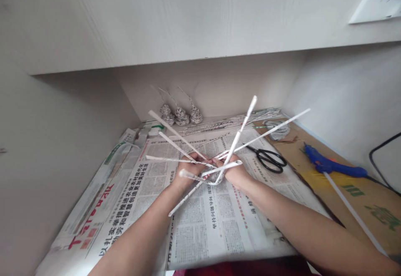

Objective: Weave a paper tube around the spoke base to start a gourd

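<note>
Between my two hands is a small weaving of rolled newspaper tubes (232,148), held over the spread newspaper. Long white tube ends fan out from it on all sides. My left hand (191,168) is closed round the weaving's left side, its fingers partly covered by the tubes. On the far right side, my right hand (231,171) grips the weaving, with its fingertips close to those of my left hand. The woven middle shows only in part beneath the crossing tubes.
Black-handled scissors (271,160) lie right of my hands. Beyond them, a blue glue gun (335,165) rests on cardboard (351,217). Several gourd-shaped woven pieces (181,116) and a bundle of paper tubes (232,120) sit at the back. A white panel (200,21) overhangs the surface.
</note>
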Action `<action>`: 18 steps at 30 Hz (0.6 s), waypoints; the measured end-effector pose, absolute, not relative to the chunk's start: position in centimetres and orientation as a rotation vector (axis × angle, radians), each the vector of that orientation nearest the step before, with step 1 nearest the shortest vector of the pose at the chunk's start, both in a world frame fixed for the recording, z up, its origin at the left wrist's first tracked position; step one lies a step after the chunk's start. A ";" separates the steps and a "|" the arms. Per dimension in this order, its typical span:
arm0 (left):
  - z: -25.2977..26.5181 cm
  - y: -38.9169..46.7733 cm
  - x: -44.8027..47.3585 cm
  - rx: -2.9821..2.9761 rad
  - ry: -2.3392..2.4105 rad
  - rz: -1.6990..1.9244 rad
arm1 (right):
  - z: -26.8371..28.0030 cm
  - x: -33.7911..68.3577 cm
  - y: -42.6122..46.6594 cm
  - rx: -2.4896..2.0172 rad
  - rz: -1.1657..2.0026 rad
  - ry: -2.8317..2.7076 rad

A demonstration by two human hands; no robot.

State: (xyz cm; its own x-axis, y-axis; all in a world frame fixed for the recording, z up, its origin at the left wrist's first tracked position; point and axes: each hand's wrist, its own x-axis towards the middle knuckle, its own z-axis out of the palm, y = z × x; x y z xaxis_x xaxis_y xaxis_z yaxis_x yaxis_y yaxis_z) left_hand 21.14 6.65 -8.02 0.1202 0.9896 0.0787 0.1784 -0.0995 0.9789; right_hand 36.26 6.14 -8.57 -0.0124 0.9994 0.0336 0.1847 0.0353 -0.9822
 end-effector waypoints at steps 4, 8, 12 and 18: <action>-8.2 6.6 21.1 1.396 1.254 1.031 | -8.6 36.2 6.0 -1.303 1.141 -1.348; -8.0 6.7 20.6 1.462 1.222 0.996 | -8.8 36.0 6.1 -1.253 1.287 -1.198; -7.4 6.6 20.4 1.582 1.241 1.075 | -9.0 35.9 6.4 -1.248 1.406 -0.984; -7.4 6.6 20.4 1.607 1.187 1.079 | -9.6 36.4 6.9 -1.216 1.507 -0.905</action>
